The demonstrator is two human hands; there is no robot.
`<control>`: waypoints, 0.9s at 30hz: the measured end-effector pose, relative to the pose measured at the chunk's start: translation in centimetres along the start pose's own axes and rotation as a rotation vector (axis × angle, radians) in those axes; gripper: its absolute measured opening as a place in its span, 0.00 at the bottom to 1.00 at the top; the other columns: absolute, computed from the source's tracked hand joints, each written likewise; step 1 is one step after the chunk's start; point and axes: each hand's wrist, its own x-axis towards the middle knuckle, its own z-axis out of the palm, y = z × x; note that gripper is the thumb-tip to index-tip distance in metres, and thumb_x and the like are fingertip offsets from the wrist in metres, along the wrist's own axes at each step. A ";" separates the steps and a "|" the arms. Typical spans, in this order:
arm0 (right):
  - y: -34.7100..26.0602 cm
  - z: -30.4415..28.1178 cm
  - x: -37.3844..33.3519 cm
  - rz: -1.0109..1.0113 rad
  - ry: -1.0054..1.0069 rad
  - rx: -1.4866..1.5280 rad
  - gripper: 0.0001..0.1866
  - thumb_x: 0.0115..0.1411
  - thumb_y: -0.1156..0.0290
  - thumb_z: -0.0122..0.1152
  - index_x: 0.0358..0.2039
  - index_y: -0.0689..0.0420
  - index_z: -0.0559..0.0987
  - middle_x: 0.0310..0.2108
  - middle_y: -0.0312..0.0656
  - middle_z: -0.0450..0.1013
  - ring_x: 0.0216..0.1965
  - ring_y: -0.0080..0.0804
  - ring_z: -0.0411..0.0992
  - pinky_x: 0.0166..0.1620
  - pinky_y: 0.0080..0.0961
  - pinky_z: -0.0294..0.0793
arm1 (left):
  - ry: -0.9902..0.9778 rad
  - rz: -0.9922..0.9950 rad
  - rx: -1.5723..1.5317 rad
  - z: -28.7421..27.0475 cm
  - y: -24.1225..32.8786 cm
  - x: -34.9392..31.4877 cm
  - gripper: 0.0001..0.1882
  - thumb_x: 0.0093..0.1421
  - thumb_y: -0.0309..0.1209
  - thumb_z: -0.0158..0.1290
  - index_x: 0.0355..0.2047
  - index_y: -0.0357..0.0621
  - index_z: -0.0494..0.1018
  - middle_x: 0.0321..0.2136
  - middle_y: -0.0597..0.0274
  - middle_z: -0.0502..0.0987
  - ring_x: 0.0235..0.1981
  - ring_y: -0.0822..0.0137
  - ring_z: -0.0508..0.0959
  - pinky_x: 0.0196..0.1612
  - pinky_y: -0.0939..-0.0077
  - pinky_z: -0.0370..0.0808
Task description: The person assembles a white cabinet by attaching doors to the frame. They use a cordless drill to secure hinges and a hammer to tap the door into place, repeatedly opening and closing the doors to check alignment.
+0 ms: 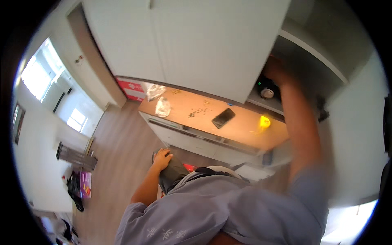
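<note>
My left hand [162, 159] rests on my bent knee with its fingers stretched over the dark trouser leg [173, 171]. My right arm reaches up to the far right, into the cupboard bay beside the white door panel [216, 45]. There my right hand [275, 69] is closed around a dark power tool [266, 89] with a small green light and a round pale end. Shadow and blur hide much of the fingers and the tool's exact kind.
Below the door, a wood-topped drawer unit [249, 116] carries a black phone [223, 118], a yellow tape measure [264, 122], scattered small screws [198, 112] and crumpled clear plastic bags [162, 107]. A shelf edge [314, 53] juts out above my right forearm.
</note>
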 end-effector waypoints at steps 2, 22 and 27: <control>1.0 1.2 0.5 -0.106 0.054 0.008 0.14 0.65 0.68 0.54 0.45 0.59 0.84 0.49 0.55 0.80 0.52 0.51 0.78 0.55 0.44 0.77 | 0.015 0.046 -0.030 0.1 -0.2 1.3 0.27 0.65 0.51 0.54 0.59 0.51 0.77 0.66 0.65 0.72 0.73 0.56 0.60 0.73 0.46 0.49; -9.0 -4.0 -4.5 0.243 0.143 0.402 0.19 0.61 0.65 0.62 0.53 0.53 0.81 0.54 0.52 0.77 0.53 0.55 0.77 0.56 0.44 0.76 | 0.140 0.110 0.070 1.3 0.0 0.4 0.19 0.61 0.44 0.59 0.50 0.50 0.82 0.59 0.59 0.78 0.68 0.50 0.67 0.70 0.41 0.53; -3.9 -0.4 -18.9 0.361 0.616 -0.012 0.22 0.55 0.65 0.71 0.52 0.49 0.82 0.52 0.42 0.77 0.54 0.46 0.74 0.56 0.44 0.74 | 0.136 0.143 0.051 2.5 -1.1 2.9 0.18 0.61 0.43 0.59 0.48 0.51 0.83 0.58 0.59 0.78 0.67 0.51 0.68 0.69 0.43 0.56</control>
